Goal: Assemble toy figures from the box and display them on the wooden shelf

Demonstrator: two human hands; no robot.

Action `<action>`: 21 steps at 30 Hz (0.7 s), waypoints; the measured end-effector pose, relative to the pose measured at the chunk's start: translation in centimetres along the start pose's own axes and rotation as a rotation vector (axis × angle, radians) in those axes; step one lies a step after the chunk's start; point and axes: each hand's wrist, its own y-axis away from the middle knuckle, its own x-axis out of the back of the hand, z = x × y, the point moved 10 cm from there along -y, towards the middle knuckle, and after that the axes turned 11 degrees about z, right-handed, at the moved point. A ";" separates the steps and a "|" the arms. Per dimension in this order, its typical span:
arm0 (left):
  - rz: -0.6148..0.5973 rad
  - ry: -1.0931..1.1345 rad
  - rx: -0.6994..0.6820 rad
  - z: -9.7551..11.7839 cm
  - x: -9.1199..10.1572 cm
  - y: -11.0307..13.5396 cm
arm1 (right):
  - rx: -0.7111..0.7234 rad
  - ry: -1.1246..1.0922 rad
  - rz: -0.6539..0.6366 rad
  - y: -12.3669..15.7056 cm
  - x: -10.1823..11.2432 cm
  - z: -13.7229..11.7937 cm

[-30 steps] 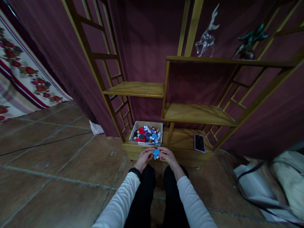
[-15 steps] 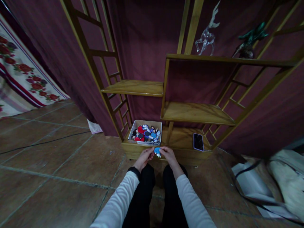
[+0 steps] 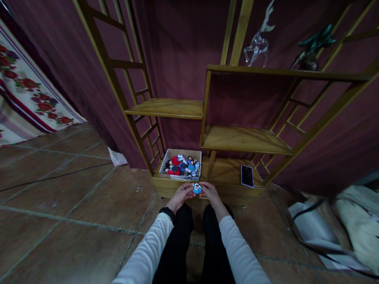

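Note:
Between my hands is a small blue and white figurine [image 3: 197, 188] with some dark detail; its exact kind is too small to make out. My left hand [image 3: 182, 194] pinches its left side, and the fingers of my right hand [image 3: 209, 191] close on its right side. Just beyond my hands, on the bottom shelf, stands an open cardboard box [image 3: 166, 176]. Several small colourful figurines [image 3: 182, 166] in red, blue, black and white fill it in a loose heap.
The wooden shelf unit [image 3: 247, 140] rises in front of me. A phone [image 3: 247, 176] lies on its bottom shelf at right. Higher up stand a clear deer figure [image 3: 258, 45] and a dark green ornament [image 3: 310, 51]. A pale bag [image 3: 357, 221] rests at far right; a cable [image 3: 56, 177] crosses the floor.
The figurine has been turned over in my fingers: its plain blue side faced up before, and a white and dark patterned side shows now. Both hands stay in nearly the same place.

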 end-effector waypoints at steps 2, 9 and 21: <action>0.028 0.010 -0.003 0.0 0.3 -0.1 | -0.032 -0.031 -0.015 0.2 -0.2 0.2; 0.057 0.040 -0.009 0.3 0.7 0.0 | -0.083 -0.084 -0.133 1.2 -1.3 0.0; -0.015 -0.024 -0.082 1.1 -0.2 0.5 | -0.040 -0.118 -0.192 1.5 -1.9 -0.5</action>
